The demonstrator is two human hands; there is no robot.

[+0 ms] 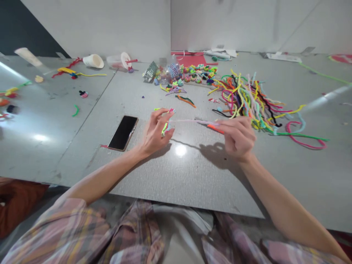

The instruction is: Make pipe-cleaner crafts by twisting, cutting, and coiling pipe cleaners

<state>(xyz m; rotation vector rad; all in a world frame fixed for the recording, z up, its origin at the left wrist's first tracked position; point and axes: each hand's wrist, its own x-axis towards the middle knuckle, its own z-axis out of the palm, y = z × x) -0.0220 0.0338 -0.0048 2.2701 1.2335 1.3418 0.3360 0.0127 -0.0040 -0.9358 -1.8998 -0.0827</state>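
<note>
My left hand point(158, 130) is closed around a small bundle of bright pipe cleaners point(165, 128) in yellow-green, pink and light blue, which pokes out between the fingers. From it a pale pink pipe cleaner point(184, 121) runs straight across to my right hand point(239, 135), whose thumb and fingertips pinch its other end. Both hands are a little above the grey table. Under the right fingertips lies a tool with an orange-red handle point(216, 128), partly hidden by the hand.
A black phone point(123, 132) lies left of my left hand. Behind my right hand is a large heap of coloured pipe cleaners point(247, 99). Farther back are a plastic bottle point(173, 71), colourful twisted pieces point(196, 75) and white cups point(93, 61).
</note>
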